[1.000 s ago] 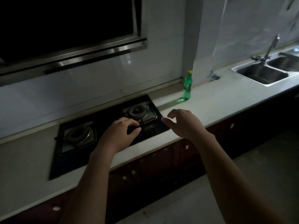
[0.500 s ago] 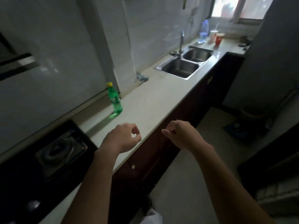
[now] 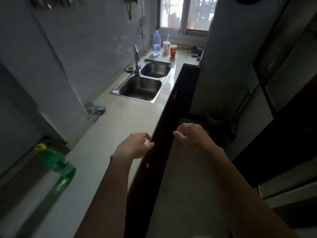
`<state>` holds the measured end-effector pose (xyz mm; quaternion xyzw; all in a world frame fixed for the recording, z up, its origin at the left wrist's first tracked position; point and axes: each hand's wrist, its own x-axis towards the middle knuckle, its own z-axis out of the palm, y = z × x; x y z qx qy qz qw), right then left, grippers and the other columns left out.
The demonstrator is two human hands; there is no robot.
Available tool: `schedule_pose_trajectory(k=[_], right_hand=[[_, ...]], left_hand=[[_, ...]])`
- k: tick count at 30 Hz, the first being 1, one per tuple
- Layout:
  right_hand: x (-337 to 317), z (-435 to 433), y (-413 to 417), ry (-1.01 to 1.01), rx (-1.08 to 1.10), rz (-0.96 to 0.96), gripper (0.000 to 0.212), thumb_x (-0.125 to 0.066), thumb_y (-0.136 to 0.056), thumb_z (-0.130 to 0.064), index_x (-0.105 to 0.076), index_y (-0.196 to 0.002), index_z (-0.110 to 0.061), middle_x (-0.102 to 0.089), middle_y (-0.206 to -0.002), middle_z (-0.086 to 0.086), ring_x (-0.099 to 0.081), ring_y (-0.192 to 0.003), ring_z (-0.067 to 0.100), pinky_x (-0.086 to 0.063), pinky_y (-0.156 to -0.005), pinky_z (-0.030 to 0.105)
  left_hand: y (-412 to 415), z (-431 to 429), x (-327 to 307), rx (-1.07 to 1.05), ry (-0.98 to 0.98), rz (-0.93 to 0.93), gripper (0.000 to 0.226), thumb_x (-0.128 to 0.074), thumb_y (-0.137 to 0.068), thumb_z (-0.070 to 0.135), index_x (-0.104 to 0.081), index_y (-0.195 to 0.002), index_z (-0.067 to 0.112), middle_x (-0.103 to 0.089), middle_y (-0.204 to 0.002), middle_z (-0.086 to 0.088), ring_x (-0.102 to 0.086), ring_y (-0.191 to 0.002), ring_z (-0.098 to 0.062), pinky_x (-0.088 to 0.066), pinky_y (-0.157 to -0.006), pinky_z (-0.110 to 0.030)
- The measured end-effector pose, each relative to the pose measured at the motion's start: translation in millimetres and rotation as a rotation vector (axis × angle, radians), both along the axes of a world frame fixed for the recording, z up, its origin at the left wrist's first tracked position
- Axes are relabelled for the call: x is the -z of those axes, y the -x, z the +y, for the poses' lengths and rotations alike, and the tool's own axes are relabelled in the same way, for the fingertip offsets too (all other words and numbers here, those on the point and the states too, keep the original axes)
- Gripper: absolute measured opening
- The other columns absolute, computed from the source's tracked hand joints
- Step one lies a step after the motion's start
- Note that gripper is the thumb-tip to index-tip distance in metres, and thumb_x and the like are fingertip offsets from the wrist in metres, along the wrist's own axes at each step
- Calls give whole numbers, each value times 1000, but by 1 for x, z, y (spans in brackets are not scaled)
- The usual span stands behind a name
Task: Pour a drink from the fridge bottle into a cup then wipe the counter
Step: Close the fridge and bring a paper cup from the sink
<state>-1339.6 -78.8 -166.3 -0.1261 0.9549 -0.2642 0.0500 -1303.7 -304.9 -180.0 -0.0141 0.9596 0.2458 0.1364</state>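
Observation:
A pale counter [image 3: 120, 127] runs away from me along the left wall. A green bottle with a yellow cap [image 3: 56, 162] stands on it at the near left. At the far end stand a clear water bottle [image 3: 156, 44], a white cup with a straw [image 3: 166, 46] and a red cup [image 3: 173, 50]. A blue-grey cloth [image 3: 95, 109] lies crumpled against the wall. My left hand [image 3: 133, 146] hovers over the counter's front edge, fingers loosely curled, holding nothing. My right hand [image 3: 190, 137] hangs over the floor, also loosely curled and empty.
A steel double sink [image 3: 164, 79] with a tap [image 3: 136, 60] is set in the counter ahead. Dark cabinet fronts [image 3: 154, 169] run below the counter. A tall grey fridge [image 3: 228, 57] stands at the far right beside a window [image 3: 185, 12]. The floor aisle lies between.
My view has swung right from the stove along the counter toward the sink and window. The green bottle has slid to the lower left of the view. Both hands stay raised and empty.

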Motion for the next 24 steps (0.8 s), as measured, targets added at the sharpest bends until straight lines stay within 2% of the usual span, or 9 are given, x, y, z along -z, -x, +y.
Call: schedule_pose_trajectory(k=[4, 8, 11, 15, 19, 21, 24], right_hand=[[21, 22, 48, 13, 58, -62, 31, -58, -94, -44, -67, -110, -20, -68, -105, -4, -63, -94, 12, -54, -81, 32], [36, 47, 110, 28, 41, -59, 32, -57, -95, -44, -66, -112, -20, -67, -104, -5, -63, -93, 11, -55, -79, 31], [41, 64, 166, 66, 19, -51, 33, -56, -95, -44, -66, -114, -18, -67, -104, -4, -63, -93, 12, -55, -79, 32], [30, 94, 247, 36, -55, -91, 38, -56, -96, -43, -61, -122, -17, -65, -110, -1, -61, -93, 11, -48, -75, 24], [6, 121, 321, 144, -20, -2, 30, -57, -96, -39, -64, -115, -17, -67, -108, -2, -63, -95, 13, -54, -82, 32], [2, 128, 349, 205, 9, 39, 26, -56, -96, -37, -65, -112, -19, -67, -105, -5, -63, -92, 11, -54, -80, 31], [14, 136, 387, 178, -27, -26, 26, -56, -96, -39, -65, -113, -22, -66, -106, -7, -62, -91, 9, -54, -81, 30]], left_hand=[[60, 18, 5, 73, -20, -26, 39, -57, -95, 45, -57, -130, 27, -60, -131, 2, -58, -115, -17, -42, -86, -26], [126, 39, 12, 105, 28, -48, 38, -56, -95, 46, -57, -129, 29, -61, -130, 2, -56, -117, -15, -40, -88, -24], [177, 60, 12, 90, 78, -39, 37, -57, -94, 47, -58, -127, 30, -61, -129, 3, -57, -116, -16, -41, -88, -25], [253, 92, -4, 45, 157, -29, 36, -57, -94, 48, -60, -124, 29, -61, -125, 1, -59, -108, -16, -48, -90, -32], [322, 124, -24, -13, 161, 62, 33, -55, -92, 52, -61, -118, 32, -64, -116, 6, -62, -102, -14, -53, -91, -41], [349, 138, -26, -7, 159, 61, 30, -55, -91, 53, -62, -112, 32, -66, -108, 8, -63, -99, -14, -54, -88, -40], [388, 149, -21, 2, 196, 17, 27, -54, -91, 55, -63, -105, 35, -68, -106, 10, -64, -97, -13, -55, -87, -38]])
